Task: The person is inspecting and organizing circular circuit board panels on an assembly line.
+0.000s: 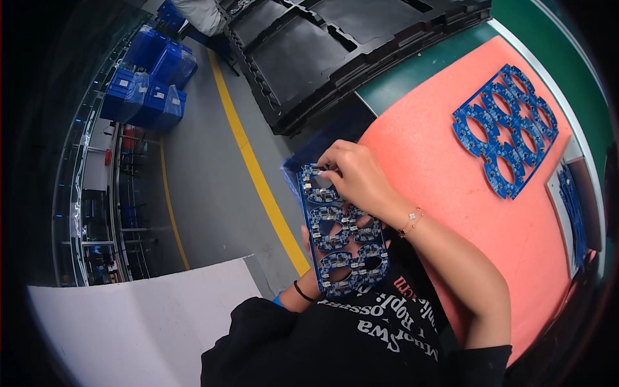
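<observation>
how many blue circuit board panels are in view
2 for sure: one blue panel held in both hands, right hand on its top, and another lying on the pink mat. More may sit at the right edge.

Person is wearing a black short-sleeved top [335,342] carrying white and red printed lettering across the chest. Right wrist is bearing a thin chain bracelet [411,221] with small beads. Left wrist is wearing a thin black band [303,292]. Forearms are showing bare.
</observation>
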### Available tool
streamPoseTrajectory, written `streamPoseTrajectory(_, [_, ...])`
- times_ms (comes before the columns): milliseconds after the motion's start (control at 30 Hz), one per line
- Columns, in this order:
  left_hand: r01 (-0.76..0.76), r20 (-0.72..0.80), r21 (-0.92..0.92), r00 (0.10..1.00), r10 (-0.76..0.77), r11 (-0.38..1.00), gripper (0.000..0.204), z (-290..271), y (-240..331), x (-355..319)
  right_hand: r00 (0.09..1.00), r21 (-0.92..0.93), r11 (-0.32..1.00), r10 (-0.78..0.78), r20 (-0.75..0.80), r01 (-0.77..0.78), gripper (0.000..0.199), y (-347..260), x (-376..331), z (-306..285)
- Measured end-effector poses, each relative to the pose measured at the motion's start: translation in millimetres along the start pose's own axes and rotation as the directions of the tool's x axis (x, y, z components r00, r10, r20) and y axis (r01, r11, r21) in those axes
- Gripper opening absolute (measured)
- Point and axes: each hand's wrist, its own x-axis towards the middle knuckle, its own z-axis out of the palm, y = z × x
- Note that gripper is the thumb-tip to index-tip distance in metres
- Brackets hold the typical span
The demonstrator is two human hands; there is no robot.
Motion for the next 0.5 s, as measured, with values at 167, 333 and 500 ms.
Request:
streamPoseTrajectory(167, [0.010,-0.104,-0.022,0.994,-0.012,1.000,0.091,3,-5,-4,0.996,-0.163,0.983,-0.082,0.045,0.088,0.008,1,-1,-3])
streamPoseTrajectory(333, [-0.004,-0.092,-0.060,0.996,-0.002,0.998,0.090,4,0,-3,0.990,-0.287,0.950,-0.094,0.106,0.121,0.013,-9,-2,-7])
streamPoseTrajectory(500, [-0.025,0.049,-0.225,0.998,0.038,0.974,0.091,-3,-3,0,0.989,-0.303,0.942,-0.133,0.062,0.145,0.017,-6,-4,-2])
